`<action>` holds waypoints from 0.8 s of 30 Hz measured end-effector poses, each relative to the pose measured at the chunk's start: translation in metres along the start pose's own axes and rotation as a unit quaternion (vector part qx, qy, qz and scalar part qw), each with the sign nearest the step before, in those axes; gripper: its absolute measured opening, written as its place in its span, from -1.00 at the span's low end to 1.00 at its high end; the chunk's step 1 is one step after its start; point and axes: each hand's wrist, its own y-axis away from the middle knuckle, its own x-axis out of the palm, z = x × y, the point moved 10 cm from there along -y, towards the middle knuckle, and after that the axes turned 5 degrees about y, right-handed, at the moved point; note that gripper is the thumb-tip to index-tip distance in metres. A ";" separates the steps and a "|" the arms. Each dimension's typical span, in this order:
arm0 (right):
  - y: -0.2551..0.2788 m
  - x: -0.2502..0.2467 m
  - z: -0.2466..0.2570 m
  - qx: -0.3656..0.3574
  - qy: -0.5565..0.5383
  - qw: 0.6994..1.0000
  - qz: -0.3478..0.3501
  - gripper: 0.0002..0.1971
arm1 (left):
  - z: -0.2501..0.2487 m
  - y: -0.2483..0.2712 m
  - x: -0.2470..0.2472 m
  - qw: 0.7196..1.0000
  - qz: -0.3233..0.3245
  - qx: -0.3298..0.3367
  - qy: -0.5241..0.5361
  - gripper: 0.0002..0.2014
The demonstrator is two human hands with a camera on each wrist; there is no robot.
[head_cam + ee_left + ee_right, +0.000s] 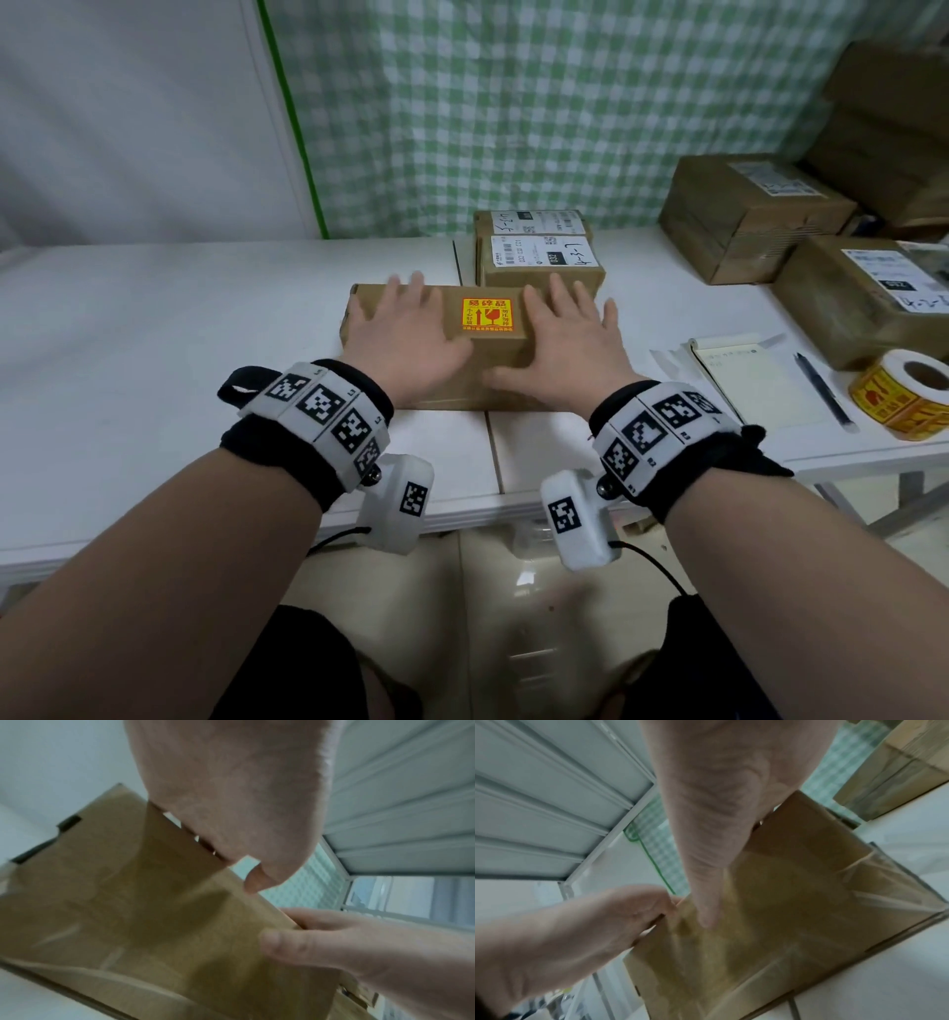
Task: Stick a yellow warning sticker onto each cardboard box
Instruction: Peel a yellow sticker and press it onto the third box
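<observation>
On the white table directly ahead of me lies a flat cardboard box, long side facing me. A yellow warning sticker with red print sits on its top face, near the far edge and slightly right of centre. My left hand rests flat on the box top to the left of the sticker, fingers straight and spread, thumb angled toward the middle. My right hand lies flat to the right of the sticker, fingers spread and reaching past the right end of the box; its thumb presses against the near front face, as the left wrist view confirms. Neither hand covers the sticker.

Just behind the box stand two smaller boxes, one behind the other, each bearing a white shipping label. Further right sit larger boxes, also labelled. At the right edge of the table: a roll of yellow stickers, a notebook and a black pen beside it.
</observation>
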 end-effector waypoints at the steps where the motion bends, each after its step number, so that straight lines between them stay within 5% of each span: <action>1: 0.001 -0.003 -0.007 0.024 -0.038 0.999 -0.002 0.08 | 0.010 0.000 -0.008 0.999 -0.027 -0.030 0.022 -0.30; 5: 0.004 -0.007 -0.034 0.135 -0.242 0.960 -0.029 -0.20 | 0.049 0.003 -0.018 0.973 -0.046 -0.152 0.165 -0.27; 9: 0.005 -0.005 -0.038 0.150 -0.319 0.935 -0.028 -0.41 | 0.068 0.005 -0.012 0.923 -0.046 -0.188 0.331 -0.25; 16: 0.019 -0.043 -0.053 0.180 -0.387 0.888 -0.173 -0.30 | 0.090 0.018 -0.024 0.769 -0.116 -0.256 0.575 -0.53; 24: 0.030 -0.089 -0.056 0.144 -0.446 0.831 -0.301 -0.53 | 0.083 0.029 -0.011 0.721 -0.019 -0.278 0.634 -0.84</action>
